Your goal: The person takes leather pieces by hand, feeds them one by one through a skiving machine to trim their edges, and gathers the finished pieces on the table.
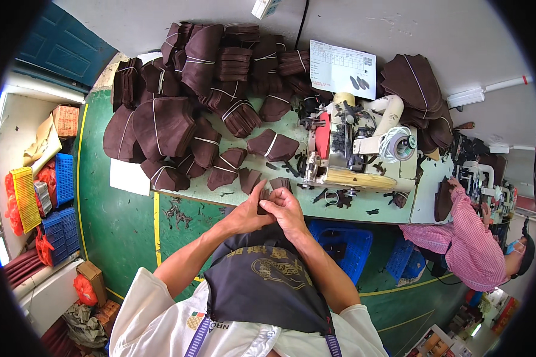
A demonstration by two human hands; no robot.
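Close in front of me, at the table's front edge, my left hand (246, 213) and my right hand (284, 212) come together around a small stack of dark brown leather pieces (263, 203). Both thumbs press near its edge, and the fingers are closed on it. Just beyond lie two more small brown stacks, one (249, 180) by my left fingertips and one (280, 183) by my right. A tied bundle of brown leather pieces (273, 146) rests farther up the table. My hands partly hide the stack they hold.
Tied brown bundles (164, 128) crowd the table's left and back. A machine (351, 149) stands right of my hands, with dark scraps around it and a paper sheet (343, 68) behind. A blue crate (342, 244) is under the table. At right, a person in a pink checked top (473, 238) works.
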